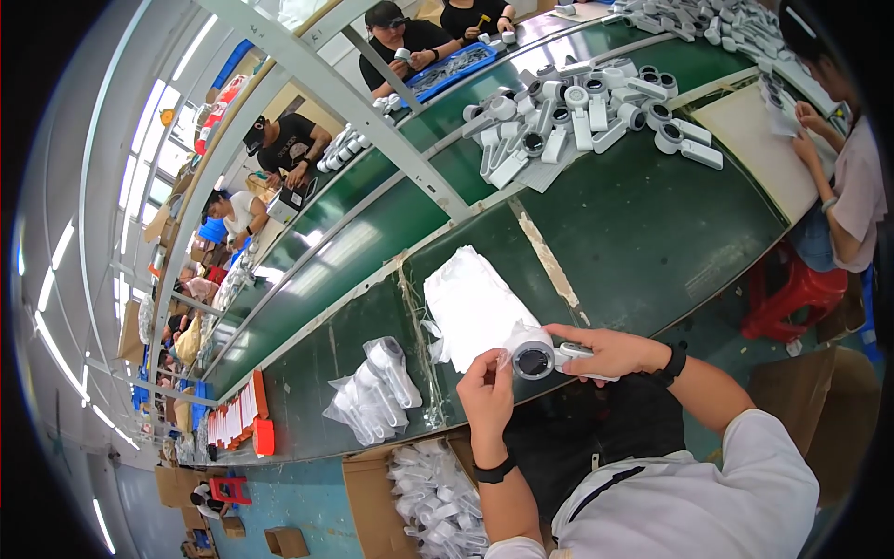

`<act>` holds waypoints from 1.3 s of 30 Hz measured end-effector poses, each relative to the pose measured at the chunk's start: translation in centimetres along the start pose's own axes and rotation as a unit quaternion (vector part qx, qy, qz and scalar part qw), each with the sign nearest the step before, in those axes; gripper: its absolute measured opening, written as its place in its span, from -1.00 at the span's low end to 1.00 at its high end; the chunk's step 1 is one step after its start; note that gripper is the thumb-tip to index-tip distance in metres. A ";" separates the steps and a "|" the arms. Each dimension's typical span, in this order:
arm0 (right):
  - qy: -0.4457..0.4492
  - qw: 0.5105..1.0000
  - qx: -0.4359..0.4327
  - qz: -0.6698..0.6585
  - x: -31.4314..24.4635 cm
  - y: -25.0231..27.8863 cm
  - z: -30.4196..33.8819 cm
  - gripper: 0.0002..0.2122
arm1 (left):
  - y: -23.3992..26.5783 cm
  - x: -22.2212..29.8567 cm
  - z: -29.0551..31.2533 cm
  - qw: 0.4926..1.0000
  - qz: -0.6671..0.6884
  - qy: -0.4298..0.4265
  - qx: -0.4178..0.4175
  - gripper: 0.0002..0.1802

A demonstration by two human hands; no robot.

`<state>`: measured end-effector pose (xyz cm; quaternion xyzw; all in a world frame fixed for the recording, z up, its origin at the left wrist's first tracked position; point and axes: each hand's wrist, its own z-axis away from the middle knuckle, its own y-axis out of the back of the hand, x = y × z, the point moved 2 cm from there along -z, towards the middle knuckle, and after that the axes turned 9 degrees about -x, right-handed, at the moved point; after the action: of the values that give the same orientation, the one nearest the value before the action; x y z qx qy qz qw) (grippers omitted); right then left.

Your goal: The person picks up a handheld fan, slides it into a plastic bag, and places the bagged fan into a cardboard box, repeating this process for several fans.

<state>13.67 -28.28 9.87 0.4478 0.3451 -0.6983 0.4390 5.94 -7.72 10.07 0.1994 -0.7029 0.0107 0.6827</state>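
I am holding a white handheld magnifier (543, 357) at lower centre of the frame: right hand (610, 352) gripping its handle, long axis running left-right, lens end toward the left hand (486, 387), whose fingers are pinching a clear bag (stack of bags (473, 303) just above).

I am looking down on a factory assembly line. A long green conveyor bench (643, 233) runs off toward the far left, with seated workers (289, 144) along its far edge. White handheld devices (577, 112) lie heaped near its right end, bagged ones (377, 391) at its near edge, and a full cardboard carton (372, 503) stands below.
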 end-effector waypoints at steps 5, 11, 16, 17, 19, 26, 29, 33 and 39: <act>0.046 0.997 0.046 -0.050 1.1 -0.6 -0.6 -0.33 | -1.0 1.3 0.5 0.971 -0.172 -0.161 -0.028 -0.89; 0.097 0.970 0.088 -0.203 1.4 -1.7 -1.4 -0.33 | -3.9 1.7 2.1 0.967 -0.175 -0.149 -0.108 -0.94; 0.349 0.892 0.281 -0.062 4.2 -1.2 -4.7 -0.31 | -6.6 0.3 4.3 0.958 -0.058 -0.129 -0.248 -0.85; 0.314 0.907 0.230 -0.159 4.2 -1.5 -4.0 -0.33 | -6.5 0.0 4.5 0.958 -0.035 -0.073 -0.276 -0.85; 0.284 0.913 0.183 -0.230 4.3 -1.6 -3.6 -0.42 | -5.7 -0.3 4.2 0.968 -0.023 -0.072 -0.238 -0.86; 0.348 0.889 0.297 0.000 2.8 -4.3 -4.1 -0.61 | -6.8 -4.4 4.4 0.956 0.273 0.011 -0.107 -0.38; 0.324 0.867 0.369 0.079 1.9 -5.1 -3.6 -0.77 | -6.6 -5.0 5.0 0.918 0.381 0.031 -0.104 -0.42; 0.342 0.820 0.428 0.167 0.6 -4.1 -3.5 -0.87 | -2.6 -4.6 5.2 0.865 0.495 0.043 -0.074 -0.54; 0.356 0.877 0.220 0.235 2.1 -5.1 -4.1 -0.89 | 6.3 -3.5 8.2 0.934 0.325 -0.039 0.145 -0.51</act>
<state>9.83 -23.44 6.91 0.8193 0.2005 -0.4260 0.3274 -3.80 -3.39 7.71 0.0568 -0.7462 0.3261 0.5776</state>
